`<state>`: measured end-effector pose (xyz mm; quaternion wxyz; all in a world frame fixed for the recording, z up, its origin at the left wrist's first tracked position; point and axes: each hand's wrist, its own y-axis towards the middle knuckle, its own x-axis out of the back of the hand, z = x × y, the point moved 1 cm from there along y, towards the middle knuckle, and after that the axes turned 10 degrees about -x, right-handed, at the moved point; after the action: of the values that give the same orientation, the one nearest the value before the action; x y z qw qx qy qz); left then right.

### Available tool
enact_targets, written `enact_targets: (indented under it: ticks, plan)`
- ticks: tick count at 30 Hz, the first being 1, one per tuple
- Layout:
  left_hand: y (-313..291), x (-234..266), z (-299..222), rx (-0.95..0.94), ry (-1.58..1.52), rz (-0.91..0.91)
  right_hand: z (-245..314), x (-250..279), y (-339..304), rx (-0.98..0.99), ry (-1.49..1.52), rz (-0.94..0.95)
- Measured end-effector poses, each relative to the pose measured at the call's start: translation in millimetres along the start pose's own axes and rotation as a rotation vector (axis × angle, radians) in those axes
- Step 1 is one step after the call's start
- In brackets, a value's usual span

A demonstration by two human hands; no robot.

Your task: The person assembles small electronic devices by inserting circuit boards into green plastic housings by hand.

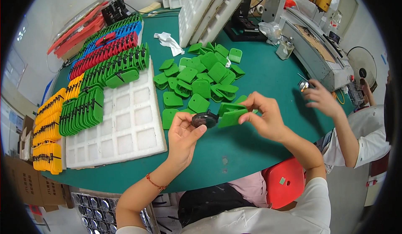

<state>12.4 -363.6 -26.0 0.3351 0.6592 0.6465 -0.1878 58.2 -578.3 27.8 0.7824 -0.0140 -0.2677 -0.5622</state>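
Observation:
My left hand (184, 135) is closed around a round black watch-like disc (202, 120), thumb on its near edge. From the disc's right side a short black piece reaches to the green plastic holder (231, 116); whether they are joined I cannot tell. My right hand (264, 116) pinches that holder, a folded pair of flaps, between thumb and fingers. Behind both hands lies a loose heap of similar green holders (201, 89) on the green table (238, 150). To the left, a white foam tray (135, 144) carries rows of green holders (81, 112) with black straps.
Yellow (48, 135), red (104, 52) and blue holders (94, 37) stand in rows at the left. White foam trays (201, 14) lean at the back, near a crumpled white cloth (168, 43). A co-worker's hand (320, 98) and a machine (314, 46) are at the right.

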Motion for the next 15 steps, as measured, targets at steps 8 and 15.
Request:
enact_targets:
  ticks: [8,15]
  plan:
    - [2,-5,-3,0.009,0.168,-0.011,-8,-11,-6,-0.038,0.04,0.006]
    - [-1,4,3,-0.008,0.347,0.081,5,-9,-3,0.081,-0.107,0.084]
